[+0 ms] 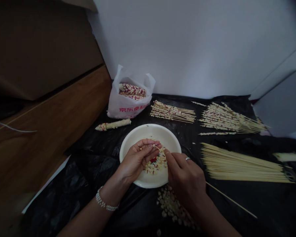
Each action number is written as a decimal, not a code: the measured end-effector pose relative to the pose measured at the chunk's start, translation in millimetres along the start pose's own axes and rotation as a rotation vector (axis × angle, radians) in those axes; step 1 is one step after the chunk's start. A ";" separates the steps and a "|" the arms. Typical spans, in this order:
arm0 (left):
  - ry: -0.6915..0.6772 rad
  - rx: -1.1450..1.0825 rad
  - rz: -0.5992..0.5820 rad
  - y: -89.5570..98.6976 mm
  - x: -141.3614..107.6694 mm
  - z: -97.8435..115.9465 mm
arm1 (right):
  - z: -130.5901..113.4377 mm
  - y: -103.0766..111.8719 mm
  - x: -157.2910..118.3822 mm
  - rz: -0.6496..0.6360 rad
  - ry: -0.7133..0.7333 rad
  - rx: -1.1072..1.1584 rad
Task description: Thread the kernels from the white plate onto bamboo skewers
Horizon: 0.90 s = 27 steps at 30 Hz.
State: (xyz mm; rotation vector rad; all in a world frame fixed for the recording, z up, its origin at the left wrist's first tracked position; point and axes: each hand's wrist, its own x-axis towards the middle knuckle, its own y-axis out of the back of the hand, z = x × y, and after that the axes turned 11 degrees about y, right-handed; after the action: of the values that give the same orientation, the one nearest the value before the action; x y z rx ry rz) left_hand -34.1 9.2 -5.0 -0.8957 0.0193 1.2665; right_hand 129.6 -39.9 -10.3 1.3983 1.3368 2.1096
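Note:
Over a white bowl (128, 141) my left hand (138, 156) pinches a pale corn kernel (154, 145) between thumb and fingertips. My right hand (185, 171), with a ring on it, is closed round a thin bamboo skewer (233, 200); its tip reaches the kernel and its long end sticks out toward the lower right. Loose corn kernels (153, 169), pale yellow with some dark red, lie in the bowl below both hands. A red patch shows among them, partly hidden by my fingers.
Behind the bowl stand a plastic bag (127, 108) of speckled corn cobs and a mostly stripped cob (115, 124). Kernel-loaded skewers (219, 118) and a smaller bundle (166, 111) lie rightward. Bare skewers (241, 166) are nearer; pale pieces (171, 204) lie on black plastic sheeting (93, 174).

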 end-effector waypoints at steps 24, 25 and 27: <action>-0.078 0.220 0.118 0.4 -0.8 1.8 | 3.5 4.3 -0.1 -0.059 0.096 -0.050; -0.079 0.233 0.115 1.0 -0.7 2.0 | 3.5 4.2 0.0 -0.056 0.098 -0.050; -0.078 0.249 0.117 1.3 -0.7 2.7 | 3.2 3.7 0.6 -0.052 0.097 -0.038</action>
State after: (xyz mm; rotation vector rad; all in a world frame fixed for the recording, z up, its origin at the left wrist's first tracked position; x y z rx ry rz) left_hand -36.6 10.2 -3.6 -0.6381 0.1666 1.3729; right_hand 132.9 -39.7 -6.6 1.2472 1.3459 2.1824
